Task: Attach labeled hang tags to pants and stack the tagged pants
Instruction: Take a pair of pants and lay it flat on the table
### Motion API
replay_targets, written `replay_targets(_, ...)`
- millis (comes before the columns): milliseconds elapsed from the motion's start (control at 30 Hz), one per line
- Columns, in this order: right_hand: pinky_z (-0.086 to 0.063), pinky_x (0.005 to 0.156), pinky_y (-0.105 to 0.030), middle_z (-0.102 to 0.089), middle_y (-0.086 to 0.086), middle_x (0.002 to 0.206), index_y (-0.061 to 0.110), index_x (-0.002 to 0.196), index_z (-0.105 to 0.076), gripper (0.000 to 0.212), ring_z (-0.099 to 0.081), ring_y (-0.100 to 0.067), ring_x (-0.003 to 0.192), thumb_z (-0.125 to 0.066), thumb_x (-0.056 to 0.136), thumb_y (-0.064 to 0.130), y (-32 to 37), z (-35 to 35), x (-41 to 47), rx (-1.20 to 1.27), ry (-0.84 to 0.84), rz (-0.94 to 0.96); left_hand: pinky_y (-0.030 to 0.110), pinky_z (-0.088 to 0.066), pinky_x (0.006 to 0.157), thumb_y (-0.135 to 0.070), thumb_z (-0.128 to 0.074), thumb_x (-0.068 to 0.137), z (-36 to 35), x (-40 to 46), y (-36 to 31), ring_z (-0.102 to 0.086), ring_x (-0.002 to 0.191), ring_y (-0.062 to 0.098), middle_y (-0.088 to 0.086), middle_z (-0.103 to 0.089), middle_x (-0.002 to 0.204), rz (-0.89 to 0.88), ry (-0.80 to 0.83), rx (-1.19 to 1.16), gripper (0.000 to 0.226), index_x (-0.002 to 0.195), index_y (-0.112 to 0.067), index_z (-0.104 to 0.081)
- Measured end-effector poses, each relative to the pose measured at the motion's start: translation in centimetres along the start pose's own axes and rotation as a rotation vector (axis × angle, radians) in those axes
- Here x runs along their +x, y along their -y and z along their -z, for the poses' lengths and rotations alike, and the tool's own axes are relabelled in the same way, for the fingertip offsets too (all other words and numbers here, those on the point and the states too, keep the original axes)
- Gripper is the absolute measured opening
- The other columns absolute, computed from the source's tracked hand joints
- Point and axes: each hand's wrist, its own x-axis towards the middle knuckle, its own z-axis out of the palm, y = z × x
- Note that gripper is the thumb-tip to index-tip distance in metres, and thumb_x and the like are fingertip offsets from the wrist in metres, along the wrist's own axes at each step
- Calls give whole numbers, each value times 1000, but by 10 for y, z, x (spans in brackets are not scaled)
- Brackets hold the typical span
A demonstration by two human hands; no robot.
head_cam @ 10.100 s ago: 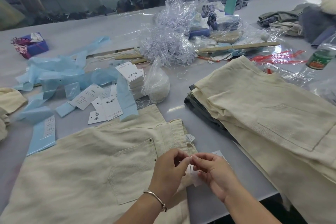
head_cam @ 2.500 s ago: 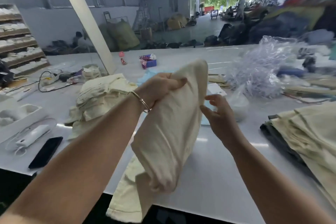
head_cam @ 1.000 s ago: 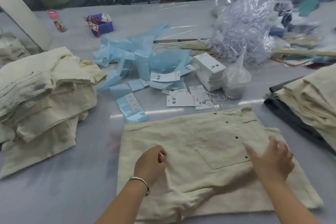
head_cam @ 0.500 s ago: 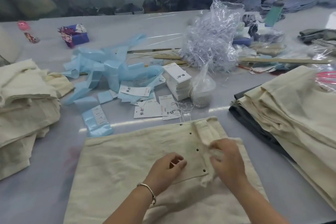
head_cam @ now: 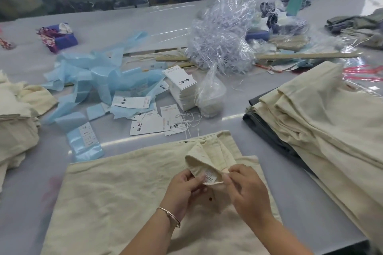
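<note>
At your far left a heap of cream pants [head_cam: 14,114] lies on the table [head_cam: 145,18]. Next to it, blue plastic strips [head_cam: 99,80] sprawl over the tabletop, with loose hang tags [head_cam: 148,125] scattered at their near edge and a stack of tags [head_cam: 182,91] just beyond those. A small bag [head_cam: 211,97] leans beside the stack, and a big clear bag of plastic fasteners [head_cam: 221,43] sits behind it.

Right in front of you a pair of cream pants [head_cam: 116,196] is spread flat, its waistband corner [head_cam: 205,155] folded up toward you. Your left hand [head_cam: 184,190] pinches that turned-up waistband from the left, fingers curled on the cloth. Between your two hands is the sewn-in white label [head_cam: 210,177], printed side up. Your right hand [head_cam: 248,194] pinches the label's right edge between thumb and forefinger.

To your right, the pile of folded cream pants [head_cam: 323,122] rests on a dark garment [head_cam: 267,128], touching the table's near edge.
</note>
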Motion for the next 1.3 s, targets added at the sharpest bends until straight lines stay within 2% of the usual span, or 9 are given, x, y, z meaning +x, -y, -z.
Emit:
replay_targets(100, -49, 68, -26, -62, 12, 85, 15, 81, -73, 5, -58, -13, 85, -70, 84, 13, -9, 3, 4, 59, 63, -136, 23, -57, 62, 5, -63, 83, 0, 0, 7, -70, 78, 19, 16, -72, 94, 52, 29, -89, 24, 106, 4, -66)
replay_targets(333, -39, 79, -9, -58, 22, 98, 13, 104, -73, 30, -53, -8, 96, -69, 76, 3, -8, 2, 12, 177, 191, -162, 26, -58, 62, 0, -66, 74, 5, -1, 6, -72, 79, 22, 20, -72, 99, 99, 84, -165, 29, 102, 1, -70)
replay_targets(433, -47, 83, -28, -61, 15, 100, 15, 102, -74, 30, -54, -14, 98, -67, 76, 4, -5, 2, 12, 181, 212, -157, 27, -58, 62, 0, -65, 75, 4, -3, 5, -72, 78, 22, 20, -72, 98, 93, 112, -170, 28, 103, 1, -68)
replay_targets(533, -46, 80, -44, -64, 11, 96, 19, 92, -76, 28, -57, -17, 93, -62, 69, 11, 4, 5, 10, 83, 100, -80, 30, -58, 70, 0, -68, 78, 2, -8, 3, -68, 84, 23, 18, -69, 105, 73, 179, -109, 29, 107, -4, -70)
replay_targets(700, -35, 81, -34, -64, 2, 100, 17, 82, -72, 20, -56, -20, 94, -64, 66, 8, 29, 3, 21, -33, -132, 102, 43, -49, 94, -20, -66, 83, 4, -18, -12, -59, 120, 22, 7, -64, 129, 35, 258, -4, 38, 120, -11, -67)
replay_targets(800, -42, 84, -32, -64, -2, 99, 12, 84, -72, 19, -55, -20, 96, -63, 69, 5, 53, -16, 37, 45, -88, 209, 34, -50, 89, -22, -68, 84, 27, -26, -31, -60, 114, 16, 4, -67, 121, -40, 129, 53, 25, 107, -16, -73)
replay_targets(967, -44, 78, -31, -61, 5, 90, 15, 86, -71, 18, -52, -16, 92, -65, 76, 0, 99, -83, 59, 167, 314, 182, 33, -48, 82, -14, -54, 95, 105, -36, -56, -53, 99, 16, 3, -62, 107, -34, -217, -1, 19, 103, -14, -71)
replay_targets(1133, -41, 79, -27, -61, 10, 96, 20, 96, -68, 19, -50, -13, 96, -62, 80, 11, 144, -162, 80, 84, 534, 188, 31, -50, 70, -12, -50, 98, 186, -43, -81, -59, 90, 19, 8, -63, 101, -45, -412, -69, 17, 104, -10, -66)
replay_targets(1300, -42, 77, -26, -60, 8, 100, 22, 111, -62, 31, -54, -14, 102, -59, 81, 15, 182, -232, 112, 0, 652, 12, 22, -52, 57, -2, -54, 95, 247, -28, -109, -62, 73, 16, 8, -64, 91, -151, -612, -109, 12, 97, -12, -61)
